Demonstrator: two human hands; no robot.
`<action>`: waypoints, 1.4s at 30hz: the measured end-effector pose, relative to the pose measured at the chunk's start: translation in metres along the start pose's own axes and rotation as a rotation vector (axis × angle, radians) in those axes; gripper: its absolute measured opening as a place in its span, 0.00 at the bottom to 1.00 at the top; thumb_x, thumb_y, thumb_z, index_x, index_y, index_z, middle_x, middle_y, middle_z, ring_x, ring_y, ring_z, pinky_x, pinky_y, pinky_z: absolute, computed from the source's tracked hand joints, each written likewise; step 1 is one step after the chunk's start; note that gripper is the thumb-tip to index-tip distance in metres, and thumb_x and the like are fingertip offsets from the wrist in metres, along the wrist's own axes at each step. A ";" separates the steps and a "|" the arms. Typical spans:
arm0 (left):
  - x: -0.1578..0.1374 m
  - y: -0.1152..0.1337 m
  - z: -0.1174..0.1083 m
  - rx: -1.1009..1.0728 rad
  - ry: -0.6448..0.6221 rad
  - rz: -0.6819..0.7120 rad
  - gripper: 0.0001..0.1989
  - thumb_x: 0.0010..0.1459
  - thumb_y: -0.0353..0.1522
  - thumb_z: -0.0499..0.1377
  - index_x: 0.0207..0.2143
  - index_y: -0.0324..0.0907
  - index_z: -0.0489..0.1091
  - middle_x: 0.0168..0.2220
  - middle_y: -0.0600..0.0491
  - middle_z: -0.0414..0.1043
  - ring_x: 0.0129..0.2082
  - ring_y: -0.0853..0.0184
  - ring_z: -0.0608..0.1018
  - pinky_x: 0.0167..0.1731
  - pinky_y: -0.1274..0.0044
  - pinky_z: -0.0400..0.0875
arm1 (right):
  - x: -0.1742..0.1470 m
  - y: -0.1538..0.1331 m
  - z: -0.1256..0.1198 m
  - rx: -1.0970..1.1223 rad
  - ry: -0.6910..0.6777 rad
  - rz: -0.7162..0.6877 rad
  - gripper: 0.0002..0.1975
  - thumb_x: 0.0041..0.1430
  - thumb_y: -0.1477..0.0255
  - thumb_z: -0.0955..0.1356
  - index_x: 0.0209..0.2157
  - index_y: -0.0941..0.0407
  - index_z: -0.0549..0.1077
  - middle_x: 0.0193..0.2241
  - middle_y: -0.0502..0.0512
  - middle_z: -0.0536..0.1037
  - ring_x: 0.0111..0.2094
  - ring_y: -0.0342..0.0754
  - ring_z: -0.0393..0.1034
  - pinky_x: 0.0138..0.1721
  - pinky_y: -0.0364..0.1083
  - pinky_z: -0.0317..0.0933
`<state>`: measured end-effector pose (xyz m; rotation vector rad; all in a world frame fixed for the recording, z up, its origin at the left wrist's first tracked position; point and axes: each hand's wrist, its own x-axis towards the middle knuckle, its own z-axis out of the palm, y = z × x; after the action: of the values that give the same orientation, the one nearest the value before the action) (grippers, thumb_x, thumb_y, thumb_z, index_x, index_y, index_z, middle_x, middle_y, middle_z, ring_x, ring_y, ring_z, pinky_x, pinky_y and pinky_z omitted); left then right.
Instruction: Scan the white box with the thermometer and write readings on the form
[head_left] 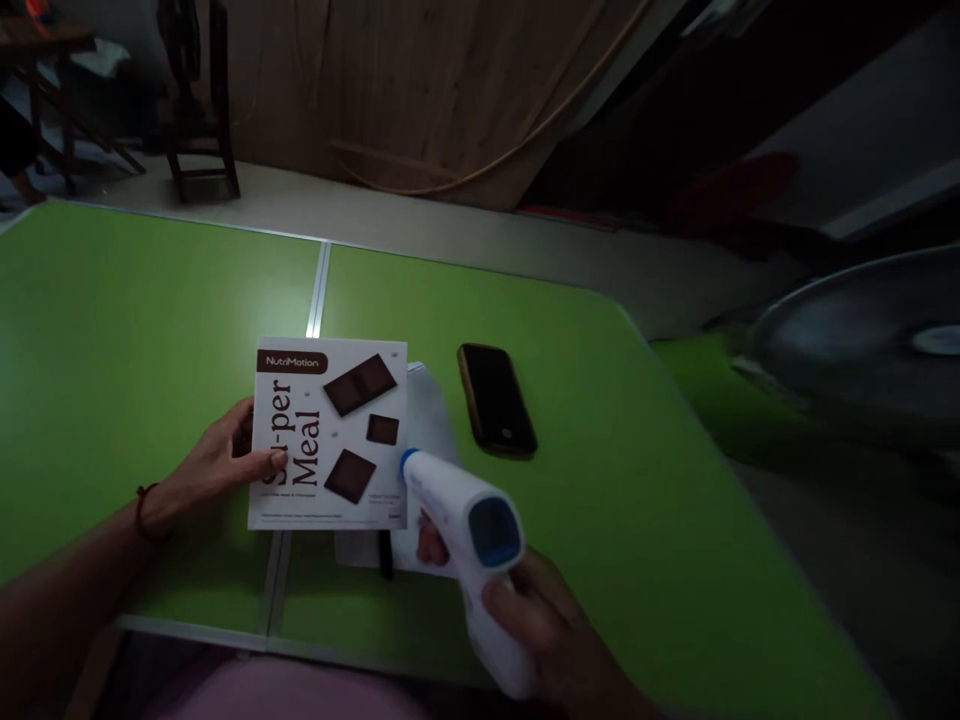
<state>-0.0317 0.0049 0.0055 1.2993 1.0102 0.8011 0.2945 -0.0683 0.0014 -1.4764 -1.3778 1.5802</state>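
My left hand (225, 452) grips a white NutriMotion "Su-per Meal" box (330, 435) by its left side, thumb on the front and fingers behind. Brown chocolate-like squares are printed on the box face, which is turned toward me. In my right hand (536, 605) is a white infrared thermometer (469, 530), its fingers wrapped round the handle. The thermometer's blue-ringed tip is at the box's lower right edge; whether it touches cannot be told. Its small screen looks dark. Behind the box, partly hidden, lie white sheets (435, 415) and a thin black object (385, 555).
A dark smartphone (497, 398) in a brown case lies right of the box on the green folding table (600, 500). A metal seam (318, 290) crosses the table. Beyond it are a wooden chair (201, 130) and a wooden panel; a round fan-like object (870, 340) is at right.
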 end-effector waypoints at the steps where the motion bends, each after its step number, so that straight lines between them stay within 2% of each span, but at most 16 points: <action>1: 0.000 0.000 0.000 0.002 0.000 0.002 0.23 0.57 0.44 0.66 0.46 0.40 0.62 0.49 0.41 0.77 0.44 0.53 0.82 0.36 0.66 0.83 | 0.005 0.002 -0.005 0.026 0.029 -0.007 0.19 0.50 0.55 0.69 0.35 0.56 0.80 0.37 0.62 0.82 0.41 0.61 0.76 0.40 0.53 0.70; 3: 0.000 0.000 0.000 0.007 -0.004 0.010 0.23 0.57 0.44 0.66 0.46 0.40 0.62 0.49 0.41 0.76 0.43 0.54 0.82 0.36 0.66 0.83 | 0.017 0.002 -0.011 0.034 0.106 -0.001 0.21 0.50 0.53 0.69 0.35 0.56 0.80 0.39 0.62 0.82 0.42 0.62 0.76 0.40 0.53 0.70; 6: 0.001 0.000 0.000 0.021 -0.001 0.012 0.23 0.57 0.44 0.66 0.46 0.40 0.62 0.48 0.41 0.77 0.44 0.53 0.82 0.36 0.66 0.83 | 0.039 -0.005 -0.012 -0.081 0.237 0.034 0.24 0.52 0.51 0.69 0.40 0.55 0.79 0.39 0.61 0.83 0.41 0.60 0.77 0.39 0.53 0.70; 9: 0.000 0.001 0.000 0.032 0.002 0.009 0.23 0.57 0.44 0.65 0.46 0.40 0.63 0.48 0.41 0.77 0.45 0.53 0.82 0.37 0.65 0.83 | 0.060 -0.007 -0.010 -0.366 0.373 0.017 0.26 0.51 0.49 0.68 0.40 0.56 0.77 0.37 0.63 0.82 0.38 0.60 0.76 0.36 0.53 0.68; 12: 0.000 0.003 0.001 0.032 0.002 0.024 0.23 0.57 0.44 0.66 0.47 0.40 0.63 0.49 0.41 0.77 0.41 0.56 0.83 0.38 0.65 0.83 | 0.076 -0.001 -0.008 -0.733 0.511 -0.003 0.25 0.55 0.50 0.67 0.42 0.57 0.76 0.36 0.64 0.81 0.36 0.59 0.76 0.34 0.53 0.65; 16: 0.001 0.003 0.001 0.007 -0.025 0.030 0.23 0.57 0.44 0.66 0.46 0.40 0.63 0.47 0.42 0.78 0.35 0.60 0.83 0.35 0.67 0.84 | 0.084 0.011 -0.005 -1.038 0.524 -0.061 0.26 0.62 0.52 0.63 0.48 0.59 0.73 0.41 0.67 0.79 0.35 0.58 0.75 0.31 0.51 0.63; 20: 0.000 0.001 0.000 0.002 -0.003 -0.009 0.26 0.56 0.45 0.66 0.48 0.40 0.63 0.45 0.42 0.79 0.38 0.56 0.84 0.32 0.68 0.84 | 0.082 0.016 -0.003 -1.210 0.560 -0.149 0.24 0.65 0.52 0.62 0.45 0.58 0.73 0.38 0.65 0.77 0.32 0.55 0.74 0.27 0.49 0.62; 22: 0.000 0.000 -0.003 -0.003 0.024 -0.012 0.27 0.55 0.45 0.67 0.49 0.41 0.64 0.44 0.42 0.79 0.38 0.55 0.84 0.31 0.68 0.84 | 0.077 0.013 -0.003 -1.260 0.615 -0.263 0.24 0.65 0.52 0.62 0.45 0.59 0.74 0.38 0.67 0.77 0.35 0.58 0.74 0.28 0.50 0.64; 25: 0.001 -0.002 -0.011 0.006 0.122 0.046 0.24 0.55 0.43 0.68 0.47 0.41 0.64 0.45 0.43 0.79 0.39 0.54 0.84 0.32 0.67 0.85 | 0.068 0.002 -0.001 -1.240 0.671 -0.595 0.21 0.66 0.57 0.64 0.47 0.61 0.73 0.41 0.70 0.77 0.41 0.59 0.74 0.35 0.52 0.69; 26: 0.001 -0.003 -0.014 0.016 0.178 0.088 0.24 0.55 0.43 0.68 0.47 0.41 0.64 0.46 0.43 0.79 0.40 0.54 0.84 0.33 0.67 0.85 | 0.065 -0.003 0.001 -1.201 0.639 -0.706 0.18 0.67 0.61 0.64 0.47 0.61 0.73 0.41 0.69 0.78 0.40 0.57 0.75 0.36 0.51 0.70; 28: 0.003 -0.005 -0.020 0.048 0.308 0.206 0.24 0.55 0.41 0.69 0.48 0.43 0.64 0.47 0.45 0.78 0.43 0.54 0.83 0.35 0.66 0.85 | 0.061 -0.009 0.008 -1.119 0.509 -0.849 0.13 0.69 0.66 0.63 0.45 0.60 0.74 0.39 0.65 0.79 0.34 0.50 0.76 0.32 0.46 0.69; 30: 0.006 -0.007 -0.025 0.099 0.428 0.349 0.27 0.53 0.38 0.71 0.49 0.46 0.63 0.49 0.48 0.76 0.47 0.55 0.81 0.39 0.66 0.85 | 0.060 -0.010 0.016 -1.098 0.402 -0.874 0.12 0.70 0.69 0.62 0.43 0.60 0.74 0.36 0.62 0.80 0.29 0.47 0.75 0.26 0.43 0.67; 33: 0.009 -0.010 -0.030 0.188 0.548 0.481 0.31 0.51 0.34 0.73 0.52 0.49 0.60 0.55 0.51 0.71 0.55 0.57 0.77 0.48 0.65 0.83 | 0.065 0.000 0.029 -1.161 0.364 -0.783 0.12 0.70 0.70 0.61 0.43 0.61 0.74 0.33 0.62 0.81 0.26 0.48 0.74 0.22 0.43 0.65; 37: 0.013 -0.016 -0.035 0.225 0.555 0.464 0.32 0.53 0.35 0.72 0.54 0.49 0.59 0.56 0.52 0.69 0.58 0.58 0.74 0.53 0.64 0.79 | 0.069 0.016 0.036 -1.144 0.374 -0.691 0.15 0.67 0.74 0.61 0.51 0.62 0.73 0.32 0.61 0.81 0.23 0.48 0.73 0.20 0.44 0.64; 40: 0.015 -0.017 -0.037 0.267 0.566 0.402 0.32 0.57 0.39 0.69 0.57 0.49 0.57 0.57 0.53 0.69 0.59 0.57 0.72 0.57 0.61 0.75 | 0.066 0.015 0.031 -0.980 0.319 -0.717 0.17 0.65 0.77 0.60 0.53 0.60 0.73 0.31 0.58 0.80 0.24 0.46 0.72 0.23 0.44 0.65; 42: 0.014 -0.014 -0.036 0.413 0.628 0.410 0.35 0.60 0.42 0.65 0.63 0.48 0.51 0.62 0.53 0.63 0.65 0.55 0.65 0.61 0.57 0.68 | 0.064 0.011 0.025 -0.802 0.262 -0.738 0.17 0.66 0.77 0.60 0.50 0.57 0.74 0.31 0.56 0.79 0.27 0.46 0.73 0.27 0.44 0.68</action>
<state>-0.0611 0.0293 -0.0101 1.6843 1.4823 1.4245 0.2585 -0.0217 -0.0353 -1.2432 -2.1712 0.3622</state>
